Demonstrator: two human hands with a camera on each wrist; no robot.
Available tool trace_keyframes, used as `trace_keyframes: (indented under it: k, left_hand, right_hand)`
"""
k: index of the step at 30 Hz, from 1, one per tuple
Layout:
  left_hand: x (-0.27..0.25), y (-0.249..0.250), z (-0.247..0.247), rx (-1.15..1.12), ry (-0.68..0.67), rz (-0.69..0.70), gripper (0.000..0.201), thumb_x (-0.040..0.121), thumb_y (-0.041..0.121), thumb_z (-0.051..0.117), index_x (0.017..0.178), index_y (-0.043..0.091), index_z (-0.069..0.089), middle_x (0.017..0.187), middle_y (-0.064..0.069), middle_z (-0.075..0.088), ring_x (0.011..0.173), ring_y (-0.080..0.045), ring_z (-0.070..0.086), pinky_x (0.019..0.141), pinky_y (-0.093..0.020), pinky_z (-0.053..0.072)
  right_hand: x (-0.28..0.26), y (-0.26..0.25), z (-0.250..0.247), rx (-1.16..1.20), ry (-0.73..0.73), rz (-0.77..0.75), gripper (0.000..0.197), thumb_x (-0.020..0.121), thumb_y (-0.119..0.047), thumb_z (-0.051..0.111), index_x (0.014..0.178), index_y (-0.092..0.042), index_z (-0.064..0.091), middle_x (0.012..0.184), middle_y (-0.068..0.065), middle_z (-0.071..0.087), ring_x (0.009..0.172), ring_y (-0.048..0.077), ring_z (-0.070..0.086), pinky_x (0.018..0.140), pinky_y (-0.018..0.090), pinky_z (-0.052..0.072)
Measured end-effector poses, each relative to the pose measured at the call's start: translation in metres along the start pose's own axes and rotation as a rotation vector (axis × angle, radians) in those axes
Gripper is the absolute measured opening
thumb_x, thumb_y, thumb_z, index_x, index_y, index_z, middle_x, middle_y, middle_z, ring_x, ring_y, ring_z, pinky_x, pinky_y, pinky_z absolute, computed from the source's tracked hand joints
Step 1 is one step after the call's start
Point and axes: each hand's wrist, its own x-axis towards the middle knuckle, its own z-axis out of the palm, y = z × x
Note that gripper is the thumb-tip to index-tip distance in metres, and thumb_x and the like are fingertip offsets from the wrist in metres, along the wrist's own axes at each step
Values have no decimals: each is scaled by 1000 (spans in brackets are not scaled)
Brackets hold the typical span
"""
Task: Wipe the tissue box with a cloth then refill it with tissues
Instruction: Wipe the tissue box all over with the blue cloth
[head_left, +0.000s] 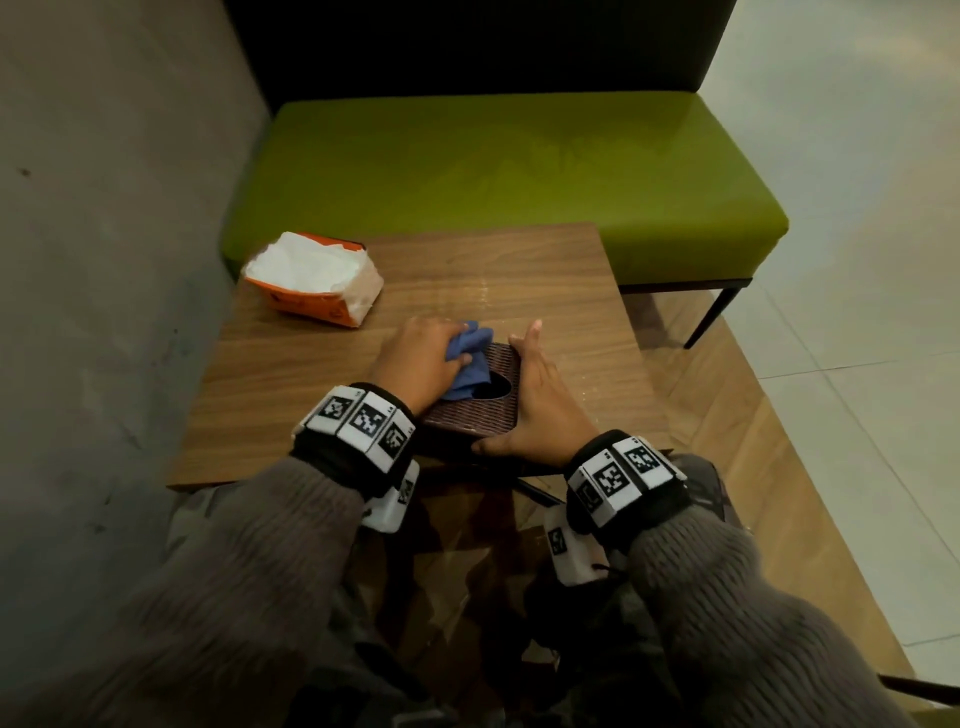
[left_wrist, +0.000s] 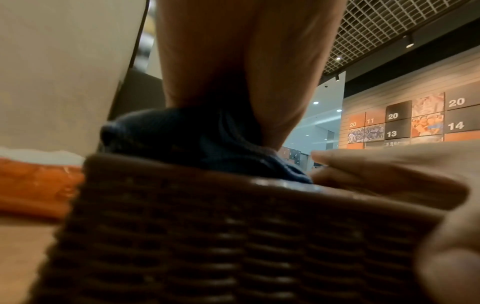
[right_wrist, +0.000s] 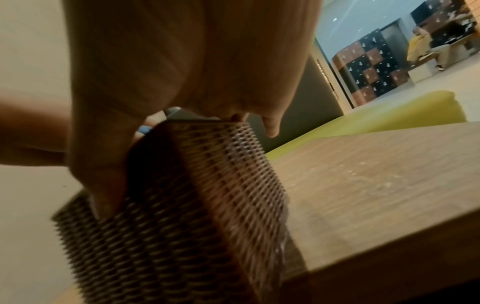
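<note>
Left hand (head_left: 421, 358) is gripping the bunched blue cloth (head_left: 470, 358) on top of the woven tissue box (head_left: 493, 410), near the desk's (head_left: 545, 280) near edge. Right hand (head_left: 540, 400), fingers straight, is bracing its right side. Best wiping means firm bracing while avoiding snagging the oval opening; tissue pack (head_left: 317, 280) is waiting far left.

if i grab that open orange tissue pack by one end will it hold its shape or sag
The orange tissue pack will probably sag: its wrapper looks like thin, crinkled film, torn open on top. The loose white tissues bulging out could spill if it tips. It is likely light and unlikely to roll, since it lies flat on the wooden table. Supporting it from below seems safer.
</note>
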Motion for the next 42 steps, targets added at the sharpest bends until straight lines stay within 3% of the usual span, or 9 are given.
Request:
trace_keyframes:
  k: [5, 11, 16, 20, 26, 31, 34, 39, 42]
  left_hand:
    - [-29, 30, 14, -55, 27, 107, 25, 85, 26, 63, 107, 14, 67, 109, -5, 62, 105, -23, 52, 89, -39, 43]
    - [-37, 63, 0, 3, -87, 1, 17, 83, 30, 63, 74, 20, 54, 85, -1, 55, 90, -25, 57, 77, -42, 50]
    - [-38, 54, -21, 375, -208, -17, 21, 91, 31, 54, 97, 14, 66, 107, -9, 58, 104, -28, 52, 78, -39, 44]
    - [-45, 29, -41, 363, -254, -1, 15, 89, 25, 57, 97, 15, 66, 110, -9, 57, 104, -27, 51, 69, -32, 31]
    - [-36, 66, -9, 283, -210, 27, 23, 88, 34, 55, 97, 16, 65, 110, -6, 57, 108, -26, 49, 85, -40, 41]
    - [-40, 49, -21, 334, -282, 85, 20, 89, 33, 54, 96, 19, 66, 110, -4, 55, 108, -25, 49, 88, -43, 42]
    - [-45, 24, -39, 412, -316, 132, 17, 88, 27, 53, 94, 21, 68, 102, -3, 59, 98, -25, 54, 79, -41, 46]
    - [-50, 11, -46, 480, -302, 161, 16, 86, 21, 52, 92, 22, 67, 98, -2, 60, 97, -24, 54, 75, -40, 45]
    - [-54, 24, -33, 439, -252, 75, 15, 89, 24, 52, 93, 18, 64, 104, -5, 57, 103, -25, 49, 72, -36, 34]
  right_hand:
    - [1, 6, -4, 40, 61, 1, 157, 49, -41, 93, 145, -5, -26, 154, 13, 24, 140, 27, 26, 115, 44, 25]
    - [1, 9, -3, 57, 92, -9, 155, 46, -40, 91, 149, -10, -20, 151, 10, 32, 136, 27, 31, 112, 46, 30]
    - [-1, 6, -4, -29, 89, 2, 155, 47, -51, 88, 149, -11, -22, 152, 3, 31, 139, 24, 28, 114, 51, 25]
    - [-1, 4, -4, -59, 58, -7, 155, 48, -53, 87, 149, -12, -22, 153, 2, 29, 140, 23, 26, 115, 53, 22]
    - [0, 0, -7, -75, 35, -18, 152, 51, -45, 90, 150, -10, -20, 153, 6, 26, 141, 27, 23, 115, 54, 21]
    - [1, -3, -15, -220, -34, -13, 151, 53, -50, 87, 149, -12, -23, 155, 7, 23, 143, 25, 20, 118, 54, 11]
    - [4, -6, -20, -285, -105, -30, 150, 52, -51, 87, 149, -15, -22, 157, 5, 21, 144, 23, 18, 119, 54, 6]
    - [5, -22, -35, -331, -249, -42, 135, 63, -32, 87, 152, -18, -14, 162, 3, 3, 149, 18, 1, 115, 57, -3]
    - [1, -28, -33, -351, -157, -34, 107, 80, -12, 71, 154, -19, -6, 163, -2, 1, 149, 15, -7, 116, 57, -2]
